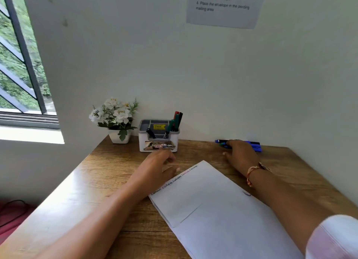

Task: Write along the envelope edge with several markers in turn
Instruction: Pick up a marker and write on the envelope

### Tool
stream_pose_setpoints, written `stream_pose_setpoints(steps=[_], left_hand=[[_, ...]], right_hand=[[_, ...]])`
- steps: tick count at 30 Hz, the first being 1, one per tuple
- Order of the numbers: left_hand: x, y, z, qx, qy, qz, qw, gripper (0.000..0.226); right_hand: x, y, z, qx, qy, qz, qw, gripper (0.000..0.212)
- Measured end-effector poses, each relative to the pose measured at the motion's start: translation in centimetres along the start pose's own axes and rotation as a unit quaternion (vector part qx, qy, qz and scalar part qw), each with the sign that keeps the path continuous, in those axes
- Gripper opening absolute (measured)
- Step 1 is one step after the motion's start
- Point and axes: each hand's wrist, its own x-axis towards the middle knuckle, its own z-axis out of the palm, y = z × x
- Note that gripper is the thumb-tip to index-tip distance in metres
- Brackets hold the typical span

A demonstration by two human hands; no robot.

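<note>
Lying slanted across the near half of the desk (116, 181), the white envelope (222, 210) points one corner toward 12 o'clock. Along its upper left edge runs a line of small handwriting (174, 180); the words seem to change colour from piece to piece, dark, bluish and reddish, so I judge that several markers have already had their turn. The row reaches nearly to the top corner, so little room remains there, though I cannot say how many markers are left to use.

The left hand (160, 164) rests at the 10 o'clock side of the envelope, just beside the written edge, fingers loosely curled and holding nothing. The right hand (240, 154) lies at 1 o'clock from the envelope, on top of some blue markers (255, 146) by the wall. Whether its fingers close around one of them I cannot tell, because the back of the hand hides them. A thread bracelet (253, 171) is on that wrist.

At 11 o'clock, against the wall, stands a small white organizer (157, 140) with grey compartments. Its right rear compartment holds upright pens (175, 121), green, red and black. A front slot holds a dark object I cannot identify. Left of it is a white flower pot (119, 135).
</note>
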Motion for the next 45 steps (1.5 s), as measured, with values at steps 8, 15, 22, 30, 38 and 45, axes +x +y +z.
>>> stream_pose_setpoints(steps=[8,15,22,30,38,45], left_hand=[[0.0,0.1,0.2,0.01,-0.015,0.008,1.0,0.032],[0.0,0.1,0.1,0.011,-0.021,0.003,1.0,0.032],[0.0,0.1,0.1,0.014,-0.026,0.004,1.0,0.032],[0.0,-0.1,0.2,0.015,-0.031,0.003,0.999,0.033],[0.1,-0.2,0.3,0.016,-0.033,-0.004,0.999,0.026],[0.2,-0.3,0.4,0.019,-0.033,-0.003,0.999,0.027]], right_hand=[[1.5,1.5,1.9,-0.032,-0.003,0.002,0.999,0.04],[2.3,2.0,2.9,-0.068,0.045,-0.011,0.997,0.045],[3.9,2.7,2.4,-0.113,0.019,-0.019,0.993,0.039],[5.5,2.9,1.8,-0.106,0.022,-0.054,0.993,0.022],[6.1,2.7,1.8,-0.125,-0.015,-0.077,0.989,0.034],[5.4,1.7,2.0,-0.114,0.026,-0.09,0.989,0.022]])
